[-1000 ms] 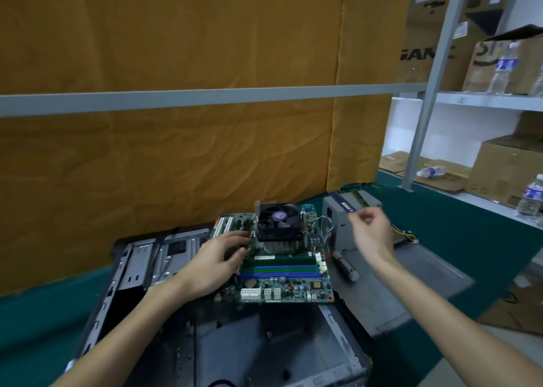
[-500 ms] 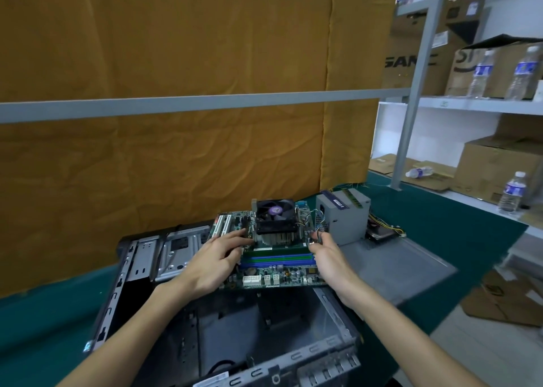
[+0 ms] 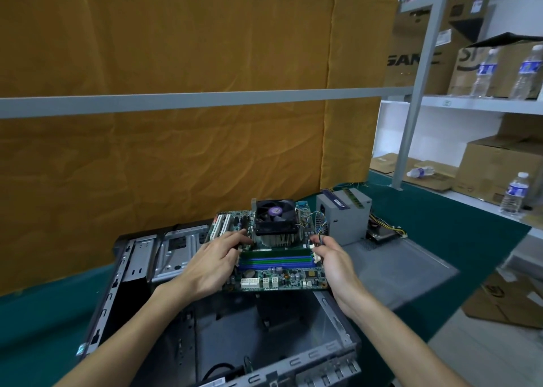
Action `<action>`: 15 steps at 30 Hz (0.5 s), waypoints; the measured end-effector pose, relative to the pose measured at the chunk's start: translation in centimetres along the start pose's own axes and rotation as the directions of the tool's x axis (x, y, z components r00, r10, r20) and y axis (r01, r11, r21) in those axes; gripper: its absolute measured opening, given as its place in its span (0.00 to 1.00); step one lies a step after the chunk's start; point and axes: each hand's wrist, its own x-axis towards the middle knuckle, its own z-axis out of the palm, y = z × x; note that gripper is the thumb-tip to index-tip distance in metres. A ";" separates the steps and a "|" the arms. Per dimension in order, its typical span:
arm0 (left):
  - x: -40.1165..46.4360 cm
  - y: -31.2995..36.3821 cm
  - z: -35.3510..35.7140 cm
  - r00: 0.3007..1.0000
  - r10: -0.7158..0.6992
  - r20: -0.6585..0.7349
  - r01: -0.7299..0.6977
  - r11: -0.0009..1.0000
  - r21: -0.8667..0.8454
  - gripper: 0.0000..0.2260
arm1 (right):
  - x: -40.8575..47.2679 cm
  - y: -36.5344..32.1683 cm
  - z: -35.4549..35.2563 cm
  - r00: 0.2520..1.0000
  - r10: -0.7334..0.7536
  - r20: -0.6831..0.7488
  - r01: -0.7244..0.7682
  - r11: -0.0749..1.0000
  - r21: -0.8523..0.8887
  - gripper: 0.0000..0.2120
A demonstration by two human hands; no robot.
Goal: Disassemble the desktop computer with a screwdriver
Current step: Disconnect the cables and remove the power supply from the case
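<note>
two bare hands holding a motherboard (image 3: pixel 282 275) above an open computer case (image 3: pixel 205 336) on a green table (image 3: pixel 458 228).

the left hand (image 3: pixel 214 266) is gripping the board's left edge, fingers together and curled over the top beside the black cooler fan (image 3: pixel 274 217); the right hand (image 3: pixel 332 260) is clamping the right edge, fingers closed around it near some white connectors. the board is sitting level, raised over the case's empty metal interior, with blue and green memory slots facing the viewer. a grey power supply (image 3: pixel 343 219) is standing just behind and to the right, on a flat grey side panel (image 3: pixel 405 266). an orange cloth (image 3: pixel 176 157) is hanging behind everything.
</note>
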 end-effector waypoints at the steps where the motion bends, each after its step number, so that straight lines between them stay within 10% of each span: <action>1: 0.0 0.1 0.0 1.000 0.001 0.000 -0.001 1.000 0.000 0.34 | 0.0 0.1 -0.1 1.000 0.012 0.000 -0.012 1.000 0.014 0.17; 11: -0.2 0.2 -0.2 0.999 -0.019 0.045 0.018 0.999 0.031 0.27 | -0.4 -0.6 0.0 0.998 0.021 -0.067 -0.027 0.995 -0.093 0.14; 15: 0.0 0.2 -0.1 0.998 -0.041 0.038 0.041 0.999 -0.012 0.27 | -2.3 -0.4 -0.4 0.764 -0.619 -0.181 0.419 0.690 -0.590 0.15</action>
